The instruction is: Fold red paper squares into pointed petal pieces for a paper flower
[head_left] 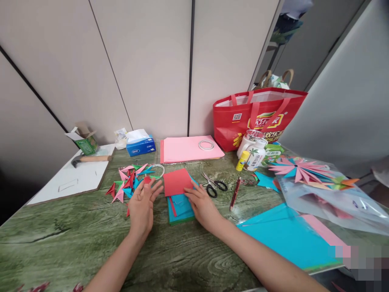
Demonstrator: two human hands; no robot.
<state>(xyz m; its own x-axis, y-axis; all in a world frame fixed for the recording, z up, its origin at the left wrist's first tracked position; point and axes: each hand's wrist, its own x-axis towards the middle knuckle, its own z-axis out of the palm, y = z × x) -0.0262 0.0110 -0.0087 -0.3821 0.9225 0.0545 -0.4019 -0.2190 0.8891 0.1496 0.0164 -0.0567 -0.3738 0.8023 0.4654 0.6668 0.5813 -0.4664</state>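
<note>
My left hand is raised at the right side of a pile of folded paper pieces in pink, red, blue and green. A small red paper piece shows at its pinched fingertips, while the other fingers are spread. My right hand rests with outstretched fingers on the lower right edge of a red paper square. Beneath that square lies a stack of blue paper with a narrow red strip on it. Behind my left hand is a roll of tape, partly covered.
Black-handled scissors and a dark red pen lie right of the stack. Farther back are pink sheets, a tissue box, a glue stick and a red bag. A hammer lies left; large blue sheets lie right.
</note>
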